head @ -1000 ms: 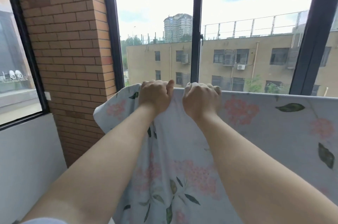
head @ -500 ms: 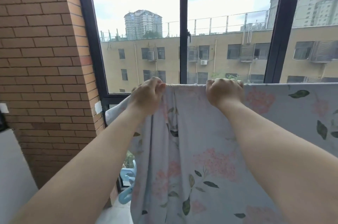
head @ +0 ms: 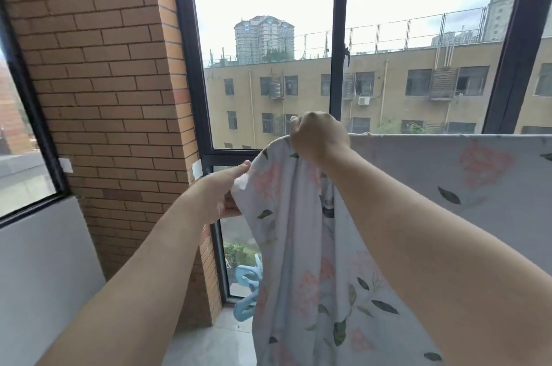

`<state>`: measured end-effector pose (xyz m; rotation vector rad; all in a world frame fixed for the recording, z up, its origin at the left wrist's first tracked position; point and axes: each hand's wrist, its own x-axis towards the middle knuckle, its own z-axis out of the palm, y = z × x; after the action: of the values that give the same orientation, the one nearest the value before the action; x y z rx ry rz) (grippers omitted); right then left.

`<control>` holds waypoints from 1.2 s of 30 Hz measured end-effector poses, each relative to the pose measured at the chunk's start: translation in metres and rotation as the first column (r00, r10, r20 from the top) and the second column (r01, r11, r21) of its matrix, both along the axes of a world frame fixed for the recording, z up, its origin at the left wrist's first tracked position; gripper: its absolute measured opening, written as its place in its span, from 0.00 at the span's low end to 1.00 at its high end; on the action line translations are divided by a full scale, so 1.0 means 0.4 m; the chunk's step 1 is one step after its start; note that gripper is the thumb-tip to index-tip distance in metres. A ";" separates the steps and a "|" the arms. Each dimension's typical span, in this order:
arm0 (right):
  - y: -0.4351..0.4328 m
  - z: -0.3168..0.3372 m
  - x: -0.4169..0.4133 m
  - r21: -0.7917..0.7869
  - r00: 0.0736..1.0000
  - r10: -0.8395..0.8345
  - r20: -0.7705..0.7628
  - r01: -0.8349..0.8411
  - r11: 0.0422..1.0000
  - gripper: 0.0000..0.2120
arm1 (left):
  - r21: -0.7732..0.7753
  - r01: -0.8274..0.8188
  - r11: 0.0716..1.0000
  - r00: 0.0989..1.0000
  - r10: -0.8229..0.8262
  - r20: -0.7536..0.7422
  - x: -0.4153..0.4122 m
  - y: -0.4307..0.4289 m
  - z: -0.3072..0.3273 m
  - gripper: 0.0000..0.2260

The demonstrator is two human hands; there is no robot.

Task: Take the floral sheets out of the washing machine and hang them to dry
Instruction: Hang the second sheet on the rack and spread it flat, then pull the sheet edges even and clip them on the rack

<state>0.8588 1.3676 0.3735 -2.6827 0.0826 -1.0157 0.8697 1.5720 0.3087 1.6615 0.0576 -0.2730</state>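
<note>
- Already hung: floral sheet [head: 418, 186] drapes across the frame's right half.
- Right hand [head: 318, 138], fisted, grips its top edge at centre; left hand [head: 221, 192] pinches the loose corner, centre-left.
- Remaining, likely: spreading that bunched end.
</note>
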 end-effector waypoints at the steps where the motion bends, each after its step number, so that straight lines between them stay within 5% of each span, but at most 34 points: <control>1: 0.025 -0.008 0.014 -0.008 1.000 0.009 -0.025 -0.010 1.000 0.22 | -0.014 0.028 1.000 0.999 -0.027 0.036 0.000 0.006 0.010 0.15; 6: 0.047 -0.071 0.046 -0.126 0.997 -0.065 0.039 0.070 0.990 0.22 | -0.232 0.175 0.957 0.982 -0.154 0.108 -0.004 0.026 0.058 0.10; 11: 0.032 -0.057 0.066 -0.124 0.992 -0.123 0.001 0.122 0.985 0.26 | -0.480 0.074 0.874 0.987 0.003 0.159 0.014 0.062 0.099 0.08; 17: 0.049 -0.052 0.059 -0.143 0.994 -0.108 -0.024 0.103 0.984 0.30 | -0.458 -0.083 0.885 0.887 0.275 0.371 0.065 0.098 0.156 0.06; 22: 0.069 -0.046 0.062 -0.123 0.998 -0.064 0.016 0.066 0.990 0.30 | -0.526 -0.246 0.814 0.849 0.443 0.289 0.114 0.197 0.154 0.07; 36: 0.218 -0.067 0.116 -0.176 0.994 -0.095 0.059 0.104 0.979 0.25 | -0.580 -0.268 0.769 0.886 0.433 0.166 0.278 0.397 0.118 0.04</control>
<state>0.9052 1.4548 0.3465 -2.8371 0.1224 -1.1721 0.9808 1.7310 0.3561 1.0702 0.0647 0.2399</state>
